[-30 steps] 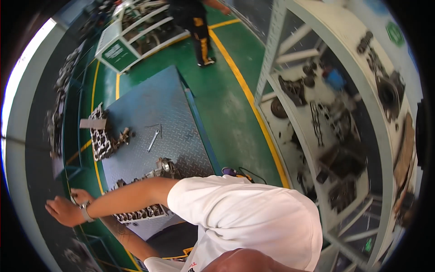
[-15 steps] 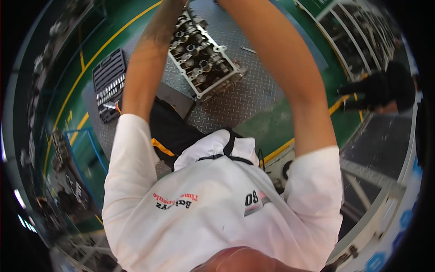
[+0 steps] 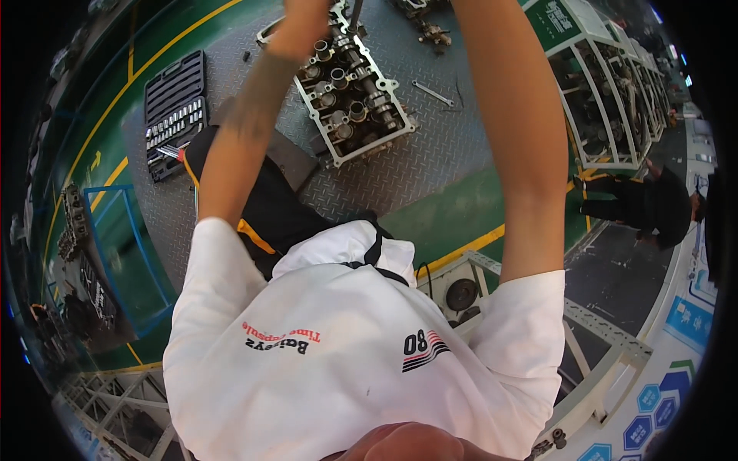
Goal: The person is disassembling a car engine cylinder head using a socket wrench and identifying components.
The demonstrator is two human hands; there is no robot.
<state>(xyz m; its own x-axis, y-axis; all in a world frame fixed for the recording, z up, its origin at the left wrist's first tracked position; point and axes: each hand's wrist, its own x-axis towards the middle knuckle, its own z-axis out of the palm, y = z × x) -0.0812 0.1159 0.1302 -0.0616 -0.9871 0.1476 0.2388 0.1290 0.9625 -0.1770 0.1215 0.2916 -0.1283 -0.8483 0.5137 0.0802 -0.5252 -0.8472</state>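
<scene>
An engine cylinder head (image 3: 350, 96) with its pale rim and exposed camshaft lies on a diamond-plate metal surface (image 3: 438, 142). My left arm reaches up past its left side. The lower part of my left hand (image 3: 307, 19) shows at the top edge, over the far left of the cylinder head; its fingers are cut off. A thin dark rod (image 3: 356, 14) stands at the far end, and what holds it is out of sight. My right forearm (image 3: 513, 77) stretches up on the right, its hand beyond the top edge. A combination wrench (image 3: 433, 93) rests right of the cylinder head.
An open socket set case (image 3: 175, 115) sits at the left. Small metal parts (image 3: 432, 31) lie at the far side. White racks of parts (image 3: 607, 100) stand at the right, with a person in dark clothes (image 3: 653, 201) nearby. A blue frame (image 3: 131, 253) is at the lower left.
The view has shifted, so more of the cylinder head, the wrench and the far parts show. My left hand comes slightly into sight; my right hand stays outside the picture.
</scene>
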